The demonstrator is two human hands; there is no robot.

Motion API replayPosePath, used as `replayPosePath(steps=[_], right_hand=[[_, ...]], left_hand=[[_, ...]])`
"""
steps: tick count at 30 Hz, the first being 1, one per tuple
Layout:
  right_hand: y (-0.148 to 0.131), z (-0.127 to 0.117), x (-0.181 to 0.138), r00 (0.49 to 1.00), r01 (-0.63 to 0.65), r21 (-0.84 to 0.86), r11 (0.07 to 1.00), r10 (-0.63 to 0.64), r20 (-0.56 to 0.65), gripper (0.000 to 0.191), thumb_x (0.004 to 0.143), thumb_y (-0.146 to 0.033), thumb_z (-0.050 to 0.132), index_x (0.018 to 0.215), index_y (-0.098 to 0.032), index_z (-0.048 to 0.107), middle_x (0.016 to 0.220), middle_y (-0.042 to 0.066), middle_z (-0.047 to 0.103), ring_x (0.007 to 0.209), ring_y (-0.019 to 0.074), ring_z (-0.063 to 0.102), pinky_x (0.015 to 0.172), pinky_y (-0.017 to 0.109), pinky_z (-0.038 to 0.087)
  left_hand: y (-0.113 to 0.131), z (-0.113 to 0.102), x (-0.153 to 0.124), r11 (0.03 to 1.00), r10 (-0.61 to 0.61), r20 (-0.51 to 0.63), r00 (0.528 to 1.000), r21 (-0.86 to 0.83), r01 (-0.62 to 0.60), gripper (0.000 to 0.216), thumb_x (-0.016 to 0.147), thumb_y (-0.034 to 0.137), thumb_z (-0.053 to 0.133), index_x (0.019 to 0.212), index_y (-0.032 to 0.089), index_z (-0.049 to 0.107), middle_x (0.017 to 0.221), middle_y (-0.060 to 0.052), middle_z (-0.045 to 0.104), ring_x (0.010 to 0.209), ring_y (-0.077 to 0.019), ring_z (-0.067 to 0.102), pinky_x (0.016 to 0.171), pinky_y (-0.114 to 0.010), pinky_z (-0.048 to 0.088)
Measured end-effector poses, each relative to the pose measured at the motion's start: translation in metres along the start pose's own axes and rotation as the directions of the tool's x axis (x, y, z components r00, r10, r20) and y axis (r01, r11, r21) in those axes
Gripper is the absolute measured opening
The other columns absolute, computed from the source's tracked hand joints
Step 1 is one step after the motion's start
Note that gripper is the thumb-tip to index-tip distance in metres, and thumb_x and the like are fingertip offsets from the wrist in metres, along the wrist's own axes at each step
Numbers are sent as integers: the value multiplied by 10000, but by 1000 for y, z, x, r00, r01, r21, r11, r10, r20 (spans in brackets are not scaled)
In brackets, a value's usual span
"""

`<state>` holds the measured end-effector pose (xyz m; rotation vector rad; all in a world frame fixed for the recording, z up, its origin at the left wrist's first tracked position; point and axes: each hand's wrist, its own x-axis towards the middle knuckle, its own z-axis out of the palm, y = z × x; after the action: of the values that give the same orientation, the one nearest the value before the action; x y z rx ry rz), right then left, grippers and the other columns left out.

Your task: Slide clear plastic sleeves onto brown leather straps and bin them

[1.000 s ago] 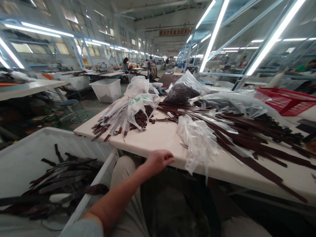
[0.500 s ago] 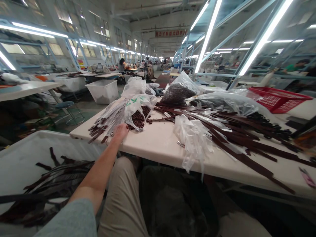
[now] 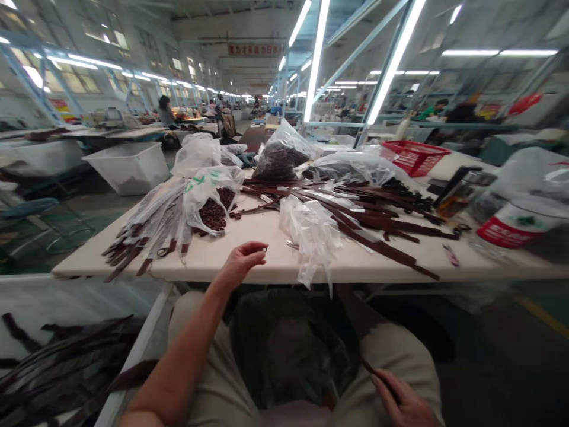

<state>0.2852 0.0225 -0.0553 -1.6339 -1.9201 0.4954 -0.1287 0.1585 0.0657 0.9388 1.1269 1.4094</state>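
My left hand point(image 3: 242, 264) hovers over the near edge of the white table point(image 3: 249, 261), fingers curled in a pinch on a tiny item I cannot make out. My right hand point(image 3: 402, 400) rests by my right thigh at the bottom of the view, fingers closed on a thin dark brown strap point(image 3: 371, 367). Ahead of the left hand lie a plastic bag of small brown pieces point(image 3: 212, 207) and a bundle of bagged brown straps point(image 3: 146, 228). A heap of loose brown straps point(image 3: 355, 213) and empty clear bags point(image 3: 311, 234) cover the table's middle.
A white bin with dark straps point(image 3: 66, 362) stands at my left knee. Farther back are filled plastic bags point(image 3: 280, 154), a red basket point(image 3: 413, 155), a white tub point(image 3: 128, 166), a red-and-white container point(image 3: 515, 222). Other people work at distant tables.
My left hand drew back from the bag of brown pieces to the table's near edge, now pinched. The view turned right and down, bringing my right hand with a strap into sight.
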Motion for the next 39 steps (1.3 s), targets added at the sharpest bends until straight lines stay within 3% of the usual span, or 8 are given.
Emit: replayPosePath(steps=[2, 5, 9, 14, 25, 31, 36, 39], right_hand=[[-24, -10, 5, 999, 32, 20, 999, -31, -29, 307, 880, -482, 540, 899, -256, 747, 893, 33, 774, 805, 227, 740, 729, 298, 614], [-68, -26, 18, 992, 102, 42, 994, -99, -75, 292, 925, -425, 515, 907, -220, 722, 870, 49, 763, 778, 210, 728, 705, 294, 587], [-115, -34, 39, 981, 176, 70, 982, -169, -96, 217, 943, -328, 516, 915, -214, 698, 823, 43, 739, 749, 184, 700, 677, 278, 535], [-146, -23, 56, 962, 272, 113, 956, -269, -43, 154, 946, -273, 536, 929, -213, 678, 798, 23, 699, 733, 145, 649, 669, 247, 464], [-148, -15, 55, 956, 291, 29, 956, -291, 16, 208, 973, -291, 491, 935, -191, 670, 779, 23, 669, 717, 133, 614, 652, 242, 400], [-148, -10, 50, 945, 325, -93, 941, -320, 66, 248, 975, -273, 461, 872, -189, 671, 753, 29, 661, 686, 139, 603, 619, 259, 372], [-148, -7, 50, 958, 284, 86, 955, -285, 6, 213, 965, -269, 500, 870, -195, 676, 767, 14, 676, 693, 122, 611, 638, 233, 409], [-148, -6, 52, 964, 265, 114, 957, -265, -19, 193, 960, -263, 508, 882, -196, 672, 803, 21, 695, 729, 131, 627, 665, 237, 434]], left_hand=[[-22, 29, -16, 994, -74, 88, 993, -71, 81, 342, 549, 292, 865, 838, 163, 735, 774, 0, 682, 638, -97, 593, 648, -236, 537], [-42, 52, -34, 993, -100, 200, 975, -44, 111, 281, 540, 226, 865, 771, 165, 718, 697, 21, 673, 606, -92, 597, 610, -204, 510], [-46, 68, -50, 990, -138, 340, 930, 46, 131, 251, 537, 225, 867, 715, 157, 704, 676, 4, 696, 606, -110, 615, 617, -217, 511], [-49, 78, -66, 982, -169, 430, 887, 148, 115, 216, 572, 239, 856, 687, 148, 696, 631, -4, 689, 569, -112, 603, 587, -215, 490], [-56, 82, -74, 985, -155, 460, 874, 138, 102, 295, 558, 280, 878, 766, 170, 701, 708, -16, 705, 642, -156, 642, 645, -266, 527], [-56, 87, -80, 956, -88, 545, 834, 281, -83, 263, 568, 288, 886, 755, 182, 735, 707, -28, 683, 659, -157, 614, 633, -259, 500], [-68, 89, -81, 966, -249, 576, 778, 93, 240, 315, 591, 310, 873, 848, 169, 757, 776, -35, 712, 670, -148, 621, 651, -257, 505], [-75, 90, -81, 957, -264, 536, 802, 40, 288, 273, 637, 315, 848, 859, 177, 768, 808, -31, 723, 677, -133, 615, 677, -246, 503]])
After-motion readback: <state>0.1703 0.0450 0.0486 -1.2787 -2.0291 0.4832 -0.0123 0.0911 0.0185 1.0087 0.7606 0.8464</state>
